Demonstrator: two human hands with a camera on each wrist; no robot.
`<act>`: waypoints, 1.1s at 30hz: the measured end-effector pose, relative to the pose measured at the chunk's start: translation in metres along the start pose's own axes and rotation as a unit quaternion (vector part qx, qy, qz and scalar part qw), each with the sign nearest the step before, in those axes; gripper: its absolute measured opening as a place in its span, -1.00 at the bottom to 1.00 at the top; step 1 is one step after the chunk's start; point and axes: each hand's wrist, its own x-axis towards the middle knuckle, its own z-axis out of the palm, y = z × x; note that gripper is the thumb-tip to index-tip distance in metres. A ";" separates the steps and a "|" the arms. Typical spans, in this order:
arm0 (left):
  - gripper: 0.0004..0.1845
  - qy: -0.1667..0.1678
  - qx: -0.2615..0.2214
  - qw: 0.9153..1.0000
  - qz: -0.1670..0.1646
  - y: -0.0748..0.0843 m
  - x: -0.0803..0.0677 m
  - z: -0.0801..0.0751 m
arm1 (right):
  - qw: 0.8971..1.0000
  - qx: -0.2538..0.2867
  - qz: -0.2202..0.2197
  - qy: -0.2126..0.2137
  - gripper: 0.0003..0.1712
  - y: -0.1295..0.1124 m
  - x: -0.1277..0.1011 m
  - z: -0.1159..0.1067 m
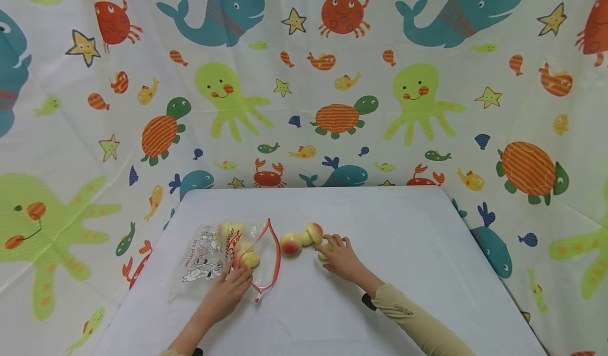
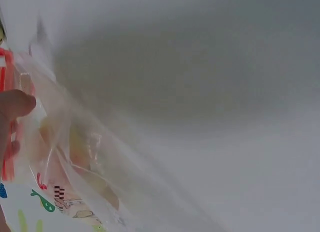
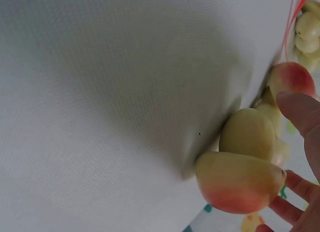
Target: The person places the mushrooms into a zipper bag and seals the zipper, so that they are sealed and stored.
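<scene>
A clear zip bag with a red zip strip and cartoon print lies on the white table, with several yellowish peach pieces inside. My left hand holds the bag at its gaping mouth; the thumb presses on the plastic by the red strip. Loose peach pieces lie right of the bag. My right hand covers one yellow-pink piece, and its thumb and fingers curl round that piece.
A sea-animal curtain walls the table on three sides. Two more peach pieces touch each other just beyond my right fingertips. The table's right half and near edge hold nothing else.
</scene>
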 end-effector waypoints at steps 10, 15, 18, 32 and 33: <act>-0.55 -0.013 -0.019 0.999 0.045 0.016 0.005 0.003 | 1.000 -0.023 -0.006 0.012 -0.39 0.002 -0.003 0.001; -0.57 -0.029 -0.022 0.998 0.048 0.019 0.007 0.002 | 0.999 -0.036 -0.007 0.020 -0.35 0.004 -0.004 0.001; -0.60 -0.047 -0.029 0.997 0.046 0.019 0.008 0.001 | 0.999 -0.045 -0.003 0.019 -0.33 0.005 -0.004 0.001; -0.56 -0.063 -0.016 0.997 0.047 0.021 0.016 0.001 | 0.999 -0.039 0.004 0.008 -0.35 0.008 0.000 0.002; -0.56 -0.067 -0.021 0.997 0.045 0.021 0.017 0.001 | 0.999 -0.037 0.003 0.005 -0.37 0.008 0.000 0.002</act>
